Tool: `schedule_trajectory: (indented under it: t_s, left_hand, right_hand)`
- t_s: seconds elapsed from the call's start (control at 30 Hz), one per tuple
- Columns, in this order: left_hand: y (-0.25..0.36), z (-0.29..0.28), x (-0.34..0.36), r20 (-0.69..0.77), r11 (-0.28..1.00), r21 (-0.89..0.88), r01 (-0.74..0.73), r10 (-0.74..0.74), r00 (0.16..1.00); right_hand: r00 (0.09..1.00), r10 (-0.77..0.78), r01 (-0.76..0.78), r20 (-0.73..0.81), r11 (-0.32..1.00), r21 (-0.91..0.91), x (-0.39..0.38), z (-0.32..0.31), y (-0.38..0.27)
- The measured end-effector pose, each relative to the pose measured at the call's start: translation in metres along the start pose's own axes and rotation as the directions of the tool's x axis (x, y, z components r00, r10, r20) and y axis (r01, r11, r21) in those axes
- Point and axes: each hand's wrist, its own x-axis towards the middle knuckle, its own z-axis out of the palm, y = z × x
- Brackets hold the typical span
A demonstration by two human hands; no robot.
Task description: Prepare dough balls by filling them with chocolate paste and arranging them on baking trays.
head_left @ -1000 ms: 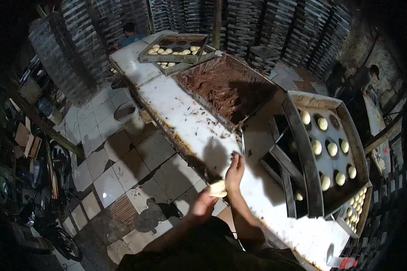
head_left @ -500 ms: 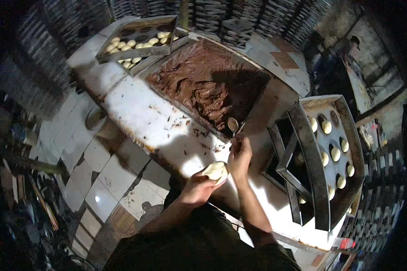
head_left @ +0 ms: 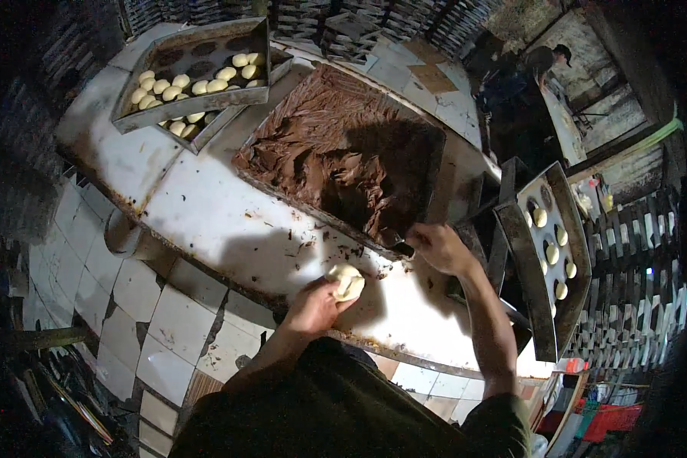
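Pale, soft dough [head_left: 346, 282] rests in my left hand [head_left: 313, 309], whose fingers curl around it above the table's near edge. It looks like flattened pieces, but I cannot tell how many. My right hand [head_left: 439, 248] grips a spoon [head_left: 391, 238] by its handle. The bowl of the spoon is at the near corner of a wide rectangular tray [head_left: 301, 211], against thick brown paste [head_left: 332, 156] that looks like chocolate. Ridges and lumps mark the paste, heaped toward the near side.
Stacked metal trays [head_left: 198, 100] with pale dough balls stand at the far left. More trays [head_left: 525, 263] of dough balls are stacked at the right. Brown crumbs dot the white table [head_left: 206, 191]. Another person [head_left: 538, 69] stands at the back right.
My right hand has moved right, and the spoon now lies lower at the tray's corner. My left hand with the dough has shifted slightly left, apart from the right. The view has turned.
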Motion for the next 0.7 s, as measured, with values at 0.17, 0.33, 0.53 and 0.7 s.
schedule_trajectory:
  t_s: [0.17,0.33,0.53,0.7]
  left_hand:
    - [0.008,0.051,0.006,0.113,0.971,-0.237,0.043,-0.016,0.993]
    - [-0.012,0.061,-0.002,0.031,0.959,-0.244,-0.144,0.157,0.987]
    - [-0.078,0.051,-0.011,-0.052,0.963,0.071,-0.258,0.262,0.964]
    - [-0.148,0.065,-0.041,-0.026,0.991,-0.087,-0.100,0.098,0.995]
  right_hand:
    - [0.845,-0.072,0.204,-0.530,0.960,0.194,-0.058,0.095,-0.008]
    - [0.622,0.090,0.380,-0.778,0.833,0.401,-0.059,0.146,0.018]
    - [0.728,0.685,0.459,-0.025,-0.459,0.761,-0.079,0.168,0.043]
    - [0.834,0.220,0.286,-0.507,0.612,0.737,-0.125,0.150,0.021]
